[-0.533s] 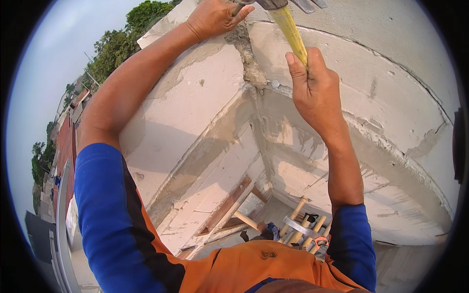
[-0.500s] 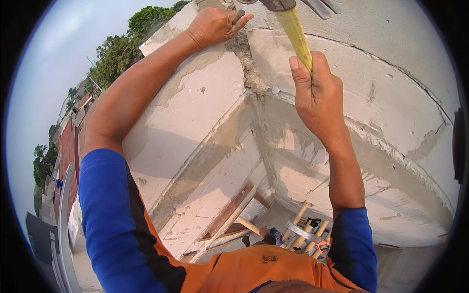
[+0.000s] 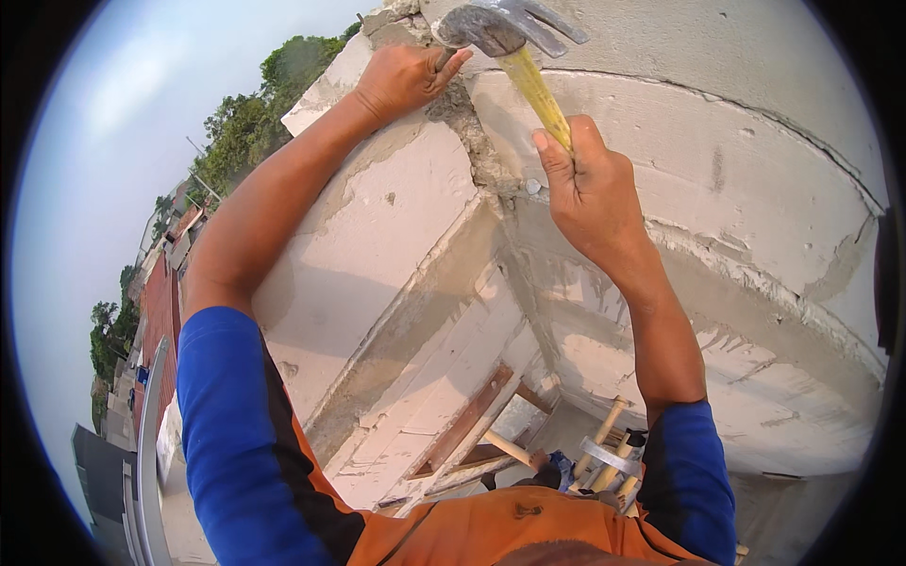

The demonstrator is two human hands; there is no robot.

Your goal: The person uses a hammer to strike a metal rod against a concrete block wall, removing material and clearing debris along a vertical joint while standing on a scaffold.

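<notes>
Hammer [image 3: 498, 36] moved nearer rod [image 3: 444, 59] in left hand [image 3: 401, 81], right hand [image 3: 595, 193] gripping handle [image 3: 536, 94]

Orange shirt [image 3: 472, 530], blue sleeves [image 3: 225, 434], black panels [image 3: 298, 472] between.

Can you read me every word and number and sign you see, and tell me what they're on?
There are none I can read.
Orange, blue and black fabric shirt: a small dark mark on the chest, too blurred to read.
Yellow-handled grey metal claw hammer: no readable letters.
Pale, rough block wall: no readable writing.
</notes>
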